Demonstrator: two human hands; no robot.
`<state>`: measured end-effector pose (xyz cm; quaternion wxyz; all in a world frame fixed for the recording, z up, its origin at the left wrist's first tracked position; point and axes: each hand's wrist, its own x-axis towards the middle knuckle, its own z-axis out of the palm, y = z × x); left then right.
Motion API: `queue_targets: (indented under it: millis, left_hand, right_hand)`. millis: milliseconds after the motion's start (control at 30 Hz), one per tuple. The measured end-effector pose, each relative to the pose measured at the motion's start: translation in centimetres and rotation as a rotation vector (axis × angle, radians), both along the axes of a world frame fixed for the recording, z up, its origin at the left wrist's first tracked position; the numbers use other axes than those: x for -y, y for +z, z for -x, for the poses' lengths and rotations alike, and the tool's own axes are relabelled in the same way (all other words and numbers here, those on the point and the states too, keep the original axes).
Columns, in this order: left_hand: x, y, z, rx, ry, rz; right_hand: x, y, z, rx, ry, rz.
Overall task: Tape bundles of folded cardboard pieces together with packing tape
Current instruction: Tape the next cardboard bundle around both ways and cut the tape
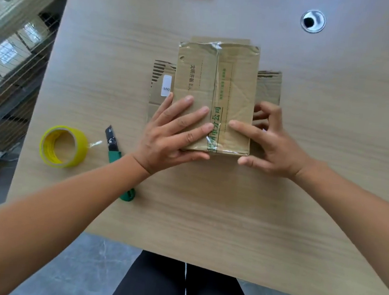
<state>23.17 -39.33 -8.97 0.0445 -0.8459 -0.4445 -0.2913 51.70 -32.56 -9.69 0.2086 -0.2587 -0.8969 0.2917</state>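
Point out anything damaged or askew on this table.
The clear tape running along the bundle is crinkled and bunched at the far edge instead of lying smooth. A flat cardboard piece lies crosswise under the bundle and sticks out on both sides, with its far edge torn ragged.

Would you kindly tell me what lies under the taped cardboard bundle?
A flat cardboard piece lies under the cardboard bundle, sticking out left and right, with a white label on its left part. Its middle is covered, so anything more beneath is hidden.
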Motion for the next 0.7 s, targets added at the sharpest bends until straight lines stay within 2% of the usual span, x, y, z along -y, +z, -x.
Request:
queue_targets:
  millis: [133,267,367,433,500,567,633,700]
  left_hand:
    - [0.1,0.5,0.3,0.020,-0.013,0.089]
    - [0.2,3.7,1.1,0.105,-0.063,0.377]
    - [-1.7,6.2,1.0,0.304,0.168,0.405]
    - [-4.9,7.6,0.7,0.307,0.383,0.426]
    - [-8.4,8.3,0.4,0.195,0.466,0.558]
    - [-11.3,7.8,0.2,0.071,0.437,0.652]
    - [-12.6,7.0,0.0,0.088,0.372,0.728]
    - [-12.6,6.6,0.0,0.190,0.366,0.781]
  right_hand:
    - [1.1,0.7,0.7,0.003,-0.050,0.132]
    - [2.0,4.1,-0.3,0.039,-0.138,0.349]
    - [1.1,7.0,1.6,-0.104,-0.468,0.298]
    - [-1.4,8.7,4.6,-0.121,-0.640,0.237]
    - [-4.4,9.5,7.5,0.003,-0.637,0.228]
    - [-6.8,9.0,9.3,0.220,-0.542,0.206]
    - [-7.6,7.6,10.2,0.351,-0.503,0.200]
    - [-7.5,6.5,10.4,0.287,-0.543,0.188]
